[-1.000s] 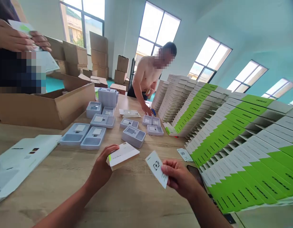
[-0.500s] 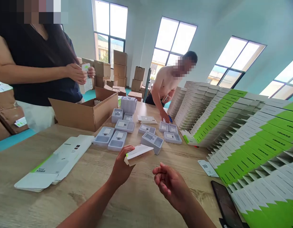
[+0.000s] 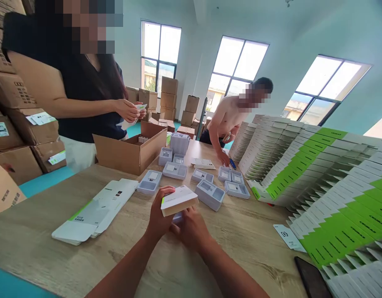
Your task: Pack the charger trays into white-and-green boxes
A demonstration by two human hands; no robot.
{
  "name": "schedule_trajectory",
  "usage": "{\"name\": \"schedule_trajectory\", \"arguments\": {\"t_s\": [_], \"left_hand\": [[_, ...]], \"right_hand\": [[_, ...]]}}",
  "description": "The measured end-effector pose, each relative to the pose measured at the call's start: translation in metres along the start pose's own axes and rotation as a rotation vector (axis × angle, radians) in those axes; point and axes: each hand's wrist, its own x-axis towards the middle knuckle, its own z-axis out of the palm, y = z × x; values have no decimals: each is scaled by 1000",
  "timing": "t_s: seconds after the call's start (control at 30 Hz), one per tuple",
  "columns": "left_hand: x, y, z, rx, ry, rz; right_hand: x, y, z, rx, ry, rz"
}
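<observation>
My left hand (image 3: pixel 160 215) is closed around a small white-and-green carton (image 3: pixel 180 199), held above the table with its near end facing me. Just beneath the carton, my right hand (image 3: pixel 192 227) grips a pale grey plastic tray (image 3: pixel 177 218). Most of that tray is hidden by the fingers and the carton. Close by on the table lie more grey trays, one (image 3: pixel 149 182) to the left and a thicker one (image 3: pixel 210 194) to the right. Flat white-and-green cartons (image 3: pixel 99 211) lie left of my hands.
An open cardboard box (image 3: pixel 125 155) stands at the back left. Tall stacks of white-and-green cartons (image 3: pixel 330 198) line the right side, near a phone (image 3: pixel 313 277) and a card (image 3: pixel 288 236). Two co-workers, one person (image 3: pixel 85 91) and another (image 3: pixel 225 120), stand across the table.
My right hand, empty and apart before, has come in under the carton and now holds a grey tray. One tray from the left pair no longer shows there. The view has turned left.
</observation>
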Motion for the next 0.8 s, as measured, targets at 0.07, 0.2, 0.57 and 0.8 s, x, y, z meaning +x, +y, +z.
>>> {"name": "schedule_trajectory", "arguments": {"t_s": [0.07, 0.2, 0.57, 0.8], "left_hand": [[0, 1, 1, -3, -23, 6], [-3, -2, 7, 5, -102, 8], [-26, 2, 26, 32, -314, 58], [-45, 26, 36, -43, -389, -19]], "right_hand": [[-41, 6, 2, -25, -16, 97], [-119, 17, 0, 13, 6, 221], [-190, -4, -121, 166, 276, 342], [-151, -10, -83, 191, 487, 319]]}}
